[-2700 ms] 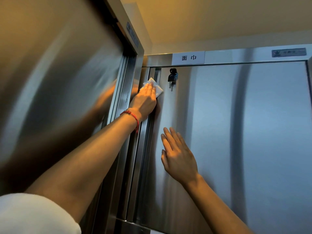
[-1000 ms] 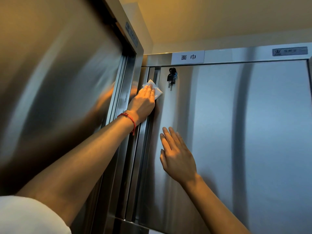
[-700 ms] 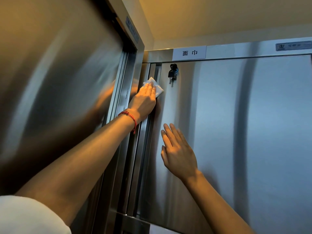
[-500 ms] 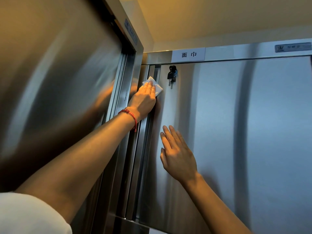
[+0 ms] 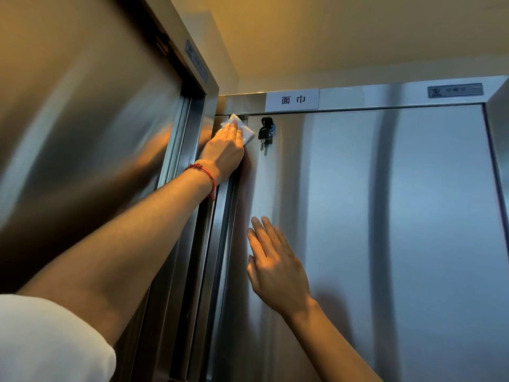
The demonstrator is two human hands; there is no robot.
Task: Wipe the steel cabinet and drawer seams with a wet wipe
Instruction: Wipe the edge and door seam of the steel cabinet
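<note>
A tall steel cabinet door [image 5: 385,230] fills the right of the head view. Its left vertical seam [image 5: 228,205] runs between the door and the frame. My left hand [image 5: 224,153], with a red cord on the wrist, presses a white wet wipe [image 5: 243,130] flat against the top of that seam, just under the upper frame. The fingers cover most of the wipe. My right hand [image 5: 275,267] rests flat on the door lower down, fingers spread, holding nothing.
A black key with a blue tag [image 5: 265,132] hangs in the lock just right of the wipe. A white label [image 5: 292,100] sits on the top frame. Another steel cabinet [image 5: 91,150] stands at an angle on the left, close to my arm.
My left hand has slid the wipe up the seam to the door's top corner. My right hand stays flat on the door in the same place.
</note>
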